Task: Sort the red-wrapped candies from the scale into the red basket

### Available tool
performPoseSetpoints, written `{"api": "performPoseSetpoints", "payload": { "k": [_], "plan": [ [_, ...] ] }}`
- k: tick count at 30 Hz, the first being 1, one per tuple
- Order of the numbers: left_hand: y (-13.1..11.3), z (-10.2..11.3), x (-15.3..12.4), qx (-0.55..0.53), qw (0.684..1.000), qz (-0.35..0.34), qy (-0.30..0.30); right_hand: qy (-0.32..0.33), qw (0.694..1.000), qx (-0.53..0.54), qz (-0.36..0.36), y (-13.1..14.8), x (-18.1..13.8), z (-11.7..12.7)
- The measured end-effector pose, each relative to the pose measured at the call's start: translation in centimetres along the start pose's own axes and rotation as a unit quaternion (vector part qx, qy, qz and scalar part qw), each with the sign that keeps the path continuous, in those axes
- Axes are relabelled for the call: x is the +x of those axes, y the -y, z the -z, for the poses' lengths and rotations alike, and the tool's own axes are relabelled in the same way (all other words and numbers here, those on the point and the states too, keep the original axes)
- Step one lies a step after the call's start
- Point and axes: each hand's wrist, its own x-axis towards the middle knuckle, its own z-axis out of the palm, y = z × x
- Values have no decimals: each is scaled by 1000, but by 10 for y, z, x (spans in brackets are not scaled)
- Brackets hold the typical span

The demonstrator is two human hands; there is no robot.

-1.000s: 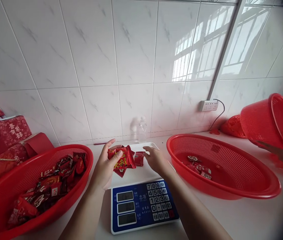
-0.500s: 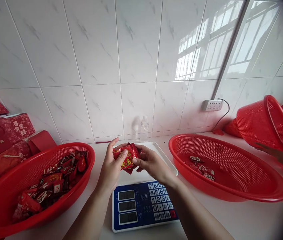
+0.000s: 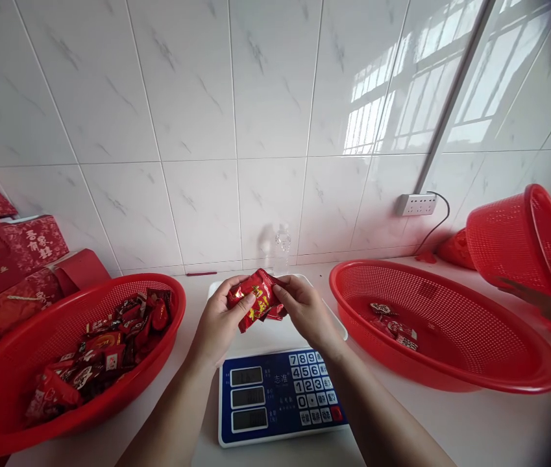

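Observation:
Both of my hands hold a bunch of red candy packets [image 3: 257, 301] just above the white pan [image 3: 275, 338] of a digital scale. My left hand [image 3: 220, 322] grips the bunch from the left, thumb across the front. My right hand [image 3: 304, 310] pinches its right end. The scale's blue panel [image 3: 280, 397] with number keys and three displays lies below my wrists. A red mesh basket [image 3: 7, 415] on the left holds several wrapped candies [image 3: 104, 353]. A wide red basket [image 3: 450, 324] on the right holds a few candies [image 3: 394, 324].
Another person's hand [image 3: 545, 299] at the right edge holds a tilted red mesh bucket [image 3: 523, 240]. Red gift boxes [image 3: 17, 259] stand at the far left. A clear water bottle [image 3: 281, 250] and a wall socket [image 3: 416, 204] sit by the tiled wall.
My right hand came off the scale pan and joined my left hand on the candy packets, and both lifted the bunch slightly. The bucket at the right stayed about where it was.

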Motion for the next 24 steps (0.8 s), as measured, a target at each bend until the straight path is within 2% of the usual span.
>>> {"api": "performPoseSetpoints", "payload": {
  "k": [4,8,11,15,17,19,22,24],
  "plan": [
    [1,5,5,-60,998,11,-2,-20,1000,-13,-10,-2,3,4],
    [-2,12,10,-101,993,-3,-59,-49,999,-13,-20,-13,10,13],
    [-6,15,12,-139,985,-11,-98,-35,997,-53,-42,-27,14,17],
    [-8,17,11,-155,982,-19,-107,10,988,-150,-42,-36,13,14],
    [-9,16,10,-154,982,-20,-104,56,974,-221,-2,-36,9,9],
    [-9,15,10,-151,983,-18,-102,90,943,-318,39,-34,5,5],
    [-10,13,10,-142,984,-13,-102,90,888,-446,70,-30,1,4],
    [-11,13,10,-134,986,-12,-100,68,877,-468,82,-24,0,5]
  ]
}}
